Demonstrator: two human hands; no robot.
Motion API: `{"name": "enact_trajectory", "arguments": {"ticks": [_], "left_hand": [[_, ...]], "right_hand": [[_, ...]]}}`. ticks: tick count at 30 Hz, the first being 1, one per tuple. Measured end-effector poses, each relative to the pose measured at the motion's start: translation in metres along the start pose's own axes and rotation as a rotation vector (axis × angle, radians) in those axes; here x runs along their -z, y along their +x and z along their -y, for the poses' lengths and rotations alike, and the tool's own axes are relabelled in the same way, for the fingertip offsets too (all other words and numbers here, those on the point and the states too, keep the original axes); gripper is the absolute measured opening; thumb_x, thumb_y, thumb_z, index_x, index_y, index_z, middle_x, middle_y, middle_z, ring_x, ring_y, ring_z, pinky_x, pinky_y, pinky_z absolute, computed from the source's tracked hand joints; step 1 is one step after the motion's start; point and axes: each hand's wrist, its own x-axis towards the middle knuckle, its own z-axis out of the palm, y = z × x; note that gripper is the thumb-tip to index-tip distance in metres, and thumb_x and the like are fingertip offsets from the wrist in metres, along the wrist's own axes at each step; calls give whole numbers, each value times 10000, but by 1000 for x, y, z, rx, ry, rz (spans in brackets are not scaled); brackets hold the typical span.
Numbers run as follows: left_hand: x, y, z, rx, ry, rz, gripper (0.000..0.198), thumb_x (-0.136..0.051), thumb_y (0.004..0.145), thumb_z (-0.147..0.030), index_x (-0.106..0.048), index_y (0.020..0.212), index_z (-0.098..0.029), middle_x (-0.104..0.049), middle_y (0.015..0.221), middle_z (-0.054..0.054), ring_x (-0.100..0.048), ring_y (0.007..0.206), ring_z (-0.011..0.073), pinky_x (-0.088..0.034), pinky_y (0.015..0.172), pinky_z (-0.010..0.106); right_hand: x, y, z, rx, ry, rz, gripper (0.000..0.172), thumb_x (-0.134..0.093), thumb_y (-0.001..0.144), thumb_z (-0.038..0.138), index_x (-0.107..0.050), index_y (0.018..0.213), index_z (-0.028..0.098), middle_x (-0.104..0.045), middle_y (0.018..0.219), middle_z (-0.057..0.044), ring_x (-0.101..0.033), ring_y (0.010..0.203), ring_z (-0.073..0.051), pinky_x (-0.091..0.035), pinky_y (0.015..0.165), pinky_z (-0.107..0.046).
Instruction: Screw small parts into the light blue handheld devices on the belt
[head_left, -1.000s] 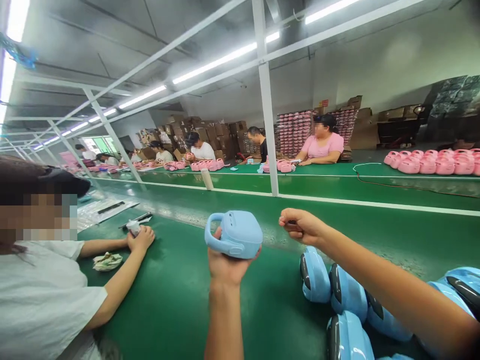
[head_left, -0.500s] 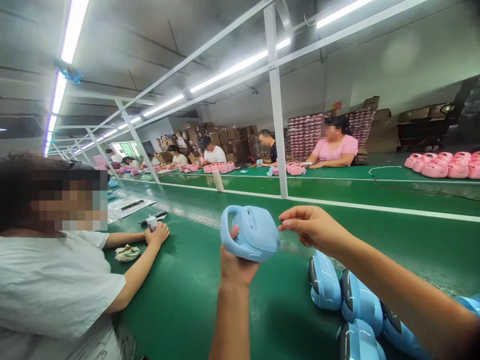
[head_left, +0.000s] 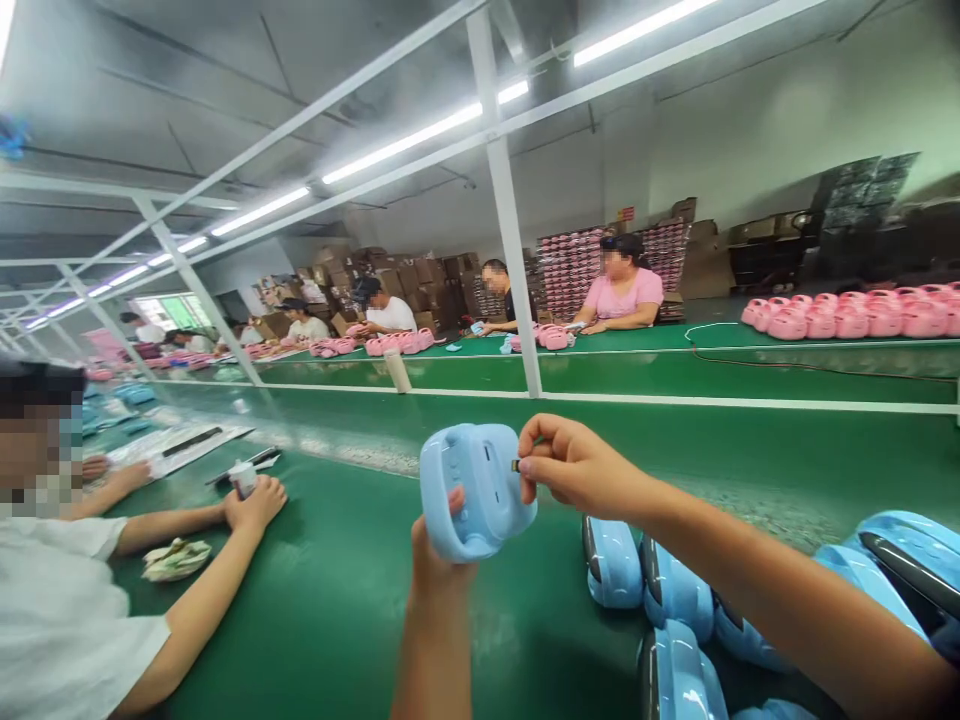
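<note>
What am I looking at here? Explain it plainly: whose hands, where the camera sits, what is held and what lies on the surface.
There is no machine here: the camera is worn on a person's head and looks forward and down along a work line. The two arms reaching in from below are that person's own. The left hand holds up a light blue rounded plastic case with a handle. The right hand pinches a tiny dark part right at the case's side. More blue cases with dark fronts lie in a cluster on the green work surface at the right. To the left a co-worker's hand holds a small white bottle. Across the line other people sit beside pink cases.
</note>
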Motion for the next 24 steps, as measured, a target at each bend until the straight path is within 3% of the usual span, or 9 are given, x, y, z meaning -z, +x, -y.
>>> {"name": "enact_trajectory", "arguments": {"ticks": [3, 11, 14, 19, 24], "left_hand": [[-6, -3, 0, -9, 69, 46, 372, -723, 563, -220, -693, 929, -161, -692, 707, 55, -628, 995, 380, -513, 863, 476], [-10, -7, -1, 24, 129, 177, 548, -747, 582, -259, -631, 1104, -138, -706, 863, 99, -639, 961, 380, -533, 815, 474], [-9, -6, -3, 12, 167, 214, 632, -763, 597, -268, -577, 1196, -188, -693, 967, 95, -631, 983, 359, -534, 813, 446], [-8, -6, -4, -46, 230, 174, 783, -790, 598, -263, -477, 1315, -258, -661, 1055, 66, -619, 983, 328, -525, 803, 397], [-9, -8, -2, -77, 242, 145, 826, -805, 558, -231, -480, 1317, -252, -653, 994, 47, -628, 842, 262, -514, 695, 315]], "right_hand": [[-2, -1, -2, 37, -81, 48, 140, -549, 787, 173, -413, 807, 192, -592, 577, 45, -526, 536, -87, -399, 542, -200], [-2, -6, -4, 49, -199, 105, 137, -495, 809, 112, -392, 832, 198, -552, 618, 42, -522, 593, -107, -405, 565, -223], [0, -8, -3, 73, -218, 115, 132, -493, 813, 125, -387, 829, 201, -538, 633, 40, -520, 607, -113, -411, 576, -231], [1, -10, -3, 152, -364, 125, 141, -476, 792, 92, -388, 805, 203, -521, 656, 41, -519, 618, -110, -408, 571, -225], [6, -7, -10, 96, -263, 160, 115, -480, 812, 135, -386, 839, 197, -522, 629, 47, -508, 593, -104, -401, 566, -223]]}}
